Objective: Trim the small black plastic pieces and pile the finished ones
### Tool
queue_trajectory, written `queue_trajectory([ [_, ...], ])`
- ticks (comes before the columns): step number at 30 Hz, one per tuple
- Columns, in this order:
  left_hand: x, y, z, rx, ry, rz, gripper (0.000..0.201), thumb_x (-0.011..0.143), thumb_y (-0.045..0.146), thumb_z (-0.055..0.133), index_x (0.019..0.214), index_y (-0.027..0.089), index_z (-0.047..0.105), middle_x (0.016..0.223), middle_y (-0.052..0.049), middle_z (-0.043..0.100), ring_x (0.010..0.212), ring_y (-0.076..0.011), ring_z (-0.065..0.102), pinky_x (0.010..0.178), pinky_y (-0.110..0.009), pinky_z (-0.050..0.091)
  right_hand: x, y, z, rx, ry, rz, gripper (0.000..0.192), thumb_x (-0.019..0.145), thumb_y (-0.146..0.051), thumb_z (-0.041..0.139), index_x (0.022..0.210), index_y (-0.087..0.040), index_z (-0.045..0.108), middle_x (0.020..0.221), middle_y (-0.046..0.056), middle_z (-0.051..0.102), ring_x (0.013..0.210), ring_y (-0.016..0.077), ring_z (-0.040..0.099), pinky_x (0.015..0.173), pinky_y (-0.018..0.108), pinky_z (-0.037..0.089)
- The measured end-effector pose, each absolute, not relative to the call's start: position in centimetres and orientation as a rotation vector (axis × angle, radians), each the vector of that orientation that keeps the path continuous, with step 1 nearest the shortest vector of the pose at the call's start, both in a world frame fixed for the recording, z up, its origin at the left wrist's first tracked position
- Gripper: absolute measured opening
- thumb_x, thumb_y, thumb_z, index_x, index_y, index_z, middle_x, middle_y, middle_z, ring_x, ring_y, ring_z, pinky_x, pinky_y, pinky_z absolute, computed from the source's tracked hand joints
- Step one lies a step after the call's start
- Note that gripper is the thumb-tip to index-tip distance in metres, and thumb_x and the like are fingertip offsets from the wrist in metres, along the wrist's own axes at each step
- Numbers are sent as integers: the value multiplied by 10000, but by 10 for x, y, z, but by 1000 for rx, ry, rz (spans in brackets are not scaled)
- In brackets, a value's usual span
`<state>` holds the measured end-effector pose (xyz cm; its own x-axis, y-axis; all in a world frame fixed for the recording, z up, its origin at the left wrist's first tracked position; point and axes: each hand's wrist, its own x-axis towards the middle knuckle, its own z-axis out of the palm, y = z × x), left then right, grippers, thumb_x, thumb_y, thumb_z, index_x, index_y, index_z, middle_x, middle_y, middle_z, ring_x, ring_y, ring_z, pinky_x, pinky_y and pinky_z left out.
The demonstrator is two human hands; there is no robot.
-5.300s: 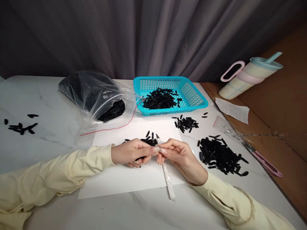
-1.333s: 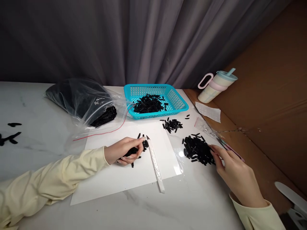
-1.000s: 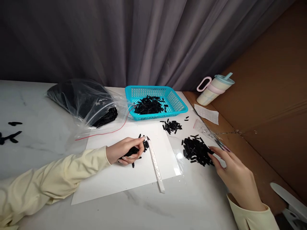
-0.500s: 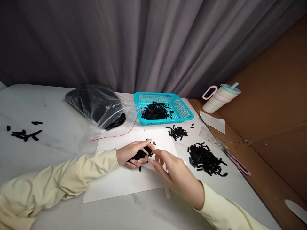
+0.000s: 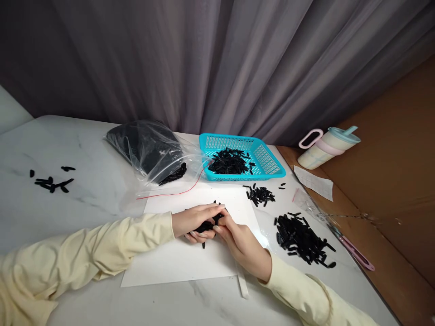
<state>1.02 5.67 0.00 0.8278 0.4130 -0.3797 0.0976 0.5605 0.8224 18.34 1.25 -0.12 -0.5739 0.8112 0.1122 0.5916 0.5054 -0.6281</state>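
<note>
My left hand [image 5: 195, 219] curls around a bunch of slender black pieces [image 5: 205, 227], above a white sheet [image 5: 163, 265]. Black tips stick out over and under its fingers. From the right, my right hand [image 5: 245, 246] meets it, thumb and forefinger closed on the bunch's near end by the left fingertips. What exactly lies between those fingertips is partly hidden. A blue basket [image 5: 268, 174] behind holds more such pieces. To the right of the sheet lie a small heap [image 5: 261, 195] and a larger heap [image 5: 302, 240] of them.
A clear plastic bag [image 5: 146, 149] with black contents and a red line stands back left. Several loose pieces [image 5: 50, 184] lie far left. At right are a lidded cup [image 5: 321, 149], a paper slip [image 5: 314, 182], a pink-handled tool [image 5: 356, 253] and a cardboard wall [image 5: 401, 181].
My right hand has moved in to the left hand, and its thumb and forefinger have closed at the bunch. The whole view has shifted, so things appear farther right.
</note>
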Motion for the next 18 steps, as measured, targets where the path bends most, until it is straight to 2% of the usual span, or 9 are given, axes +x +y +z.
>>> queue_trajectory([
  [4, 11, 57, 1, 982, 584, 195, 427, 821, 634, 371, 938, 226, 421, 413, 105, 338, 294, -37, 148, 261, -103, 134, 185, 14, -2, -1117, -2158, 1008, 132, 962, -297, 302, 860, -229, 351, 602, -44, 432, 493, 113, 411, 476, 228, 332],
  [8, 12, 58, -1, 963, 612, 199, 450, 790, 646, 418, 790, 196, 422, 417, 92, 354, 301, -31, 162, 262, -116, 140, 185, 16, -5, -1078, -1949, 1225, 127, 939, -339, 391, 935, -213, 405, 722, 5, 535, 573, 118, 478, 510, 238, 367],
  [12, 12, 59, -3, 932, 642, 206, 491, 797, 629, 424, 675, 156, 473, 412, 75, 341, 296, -32, 182, 268, -139, 120, 187, 17, -11, -1051, -1782, 1373, 145, 919, -346, 443, 936, -206, 413, 768, 18, 547, 585, 110, 477, 512, 235, 383],
  [15, 12, 59, -2, 935, 652, 192, 563, 801, 638, 400, 510, 156, 402, 387, 65, 298, 290, -29, 183, 270, -154, 103, 188, 16, -12, -1037, -1711, 1373, 129, 916, -328, 447, 944, -208, 408, 770, 14, 527, 557, 103, 453, 486, 232, 376],
  [18, 12, 59, -1, 917, 650, 196, 564, 802, 633, 407, 508, 151, 408, 402, 65, 306, 294, -26, 183, 274, -152, 101, 190, 15, -9, -1072, -1739, 1163, 97, 895, -281, 481, 925, -210, 421, 781, 20, 526, 582, 116, 475, 480, 239, 372],
])
